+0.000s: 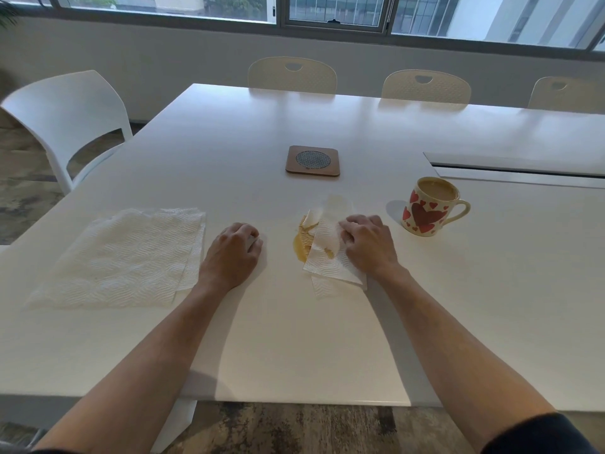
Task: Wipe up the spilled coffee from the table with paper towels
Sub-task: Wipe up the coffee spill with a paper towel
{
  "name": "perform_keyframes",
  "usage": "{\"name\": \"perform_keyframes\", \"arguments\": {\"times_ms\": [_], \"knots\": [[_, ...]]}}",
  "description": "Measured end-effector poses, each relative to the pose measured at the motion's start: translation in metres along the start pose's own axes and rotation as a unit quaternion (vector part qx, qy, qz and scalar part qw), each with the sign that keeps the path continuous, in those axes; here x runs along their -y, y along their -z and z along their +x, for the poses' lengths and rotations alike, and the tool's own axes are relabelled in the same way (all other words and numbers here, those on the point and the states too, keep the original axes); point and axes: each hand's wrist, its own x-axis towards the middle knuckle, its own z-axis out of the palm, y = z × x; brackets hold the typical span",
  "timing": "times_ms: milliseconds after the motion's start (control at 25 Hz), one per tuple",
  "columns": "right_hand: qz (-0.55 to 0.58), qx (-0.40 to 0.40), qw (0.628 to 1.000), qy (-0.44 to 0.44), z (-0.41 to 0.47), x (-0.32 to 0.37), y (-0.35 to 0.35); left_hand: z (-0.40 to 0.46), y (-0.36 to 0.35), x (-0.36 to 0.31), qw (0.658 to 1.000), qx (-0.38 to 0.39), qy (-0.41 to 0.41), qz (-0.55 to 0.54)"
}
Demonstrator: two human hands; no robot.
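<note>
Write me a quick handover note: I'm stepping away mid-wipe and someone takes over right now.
Right hand: pressing a paper towel onto the coffee spill.
Left hand: curled, resting on the table, holding nothing visible.
Spare towels: stacked at left.
Mug: upright, right of the spill, still holds coffee.
Done: towel partly soaked.
Left: brown puddle showing at the towel's left edge; wipe it, swap towels if needed.

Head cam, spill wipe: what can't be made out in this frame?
- Coffee spill: its extent under the paper towel is hidden by the towel and right hand.
- Left hand: palm side faces the table; whether it holds anything, cannot tell.
- Stack of clean towels: sheet count unreadable.
- Mug: far side hidden.
</note>
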Motion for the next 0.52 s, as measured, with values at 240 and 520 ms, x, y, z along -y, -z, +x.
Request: {"name": "perform_keyframes", "arguments": {"times_ms": [240,520], "knots": [[-0.004,0.015,1.000,0.007,0.007,0.008,-0.003,0.000,0.000,-0.001,1.000,-0.003,-0.001,0.001],[0.013,0.046,0.997,0.064,0.009,0.020,-0.007,0.000,0.001,-0.003,1.000,-0.006,-0.002,0.006]]}}
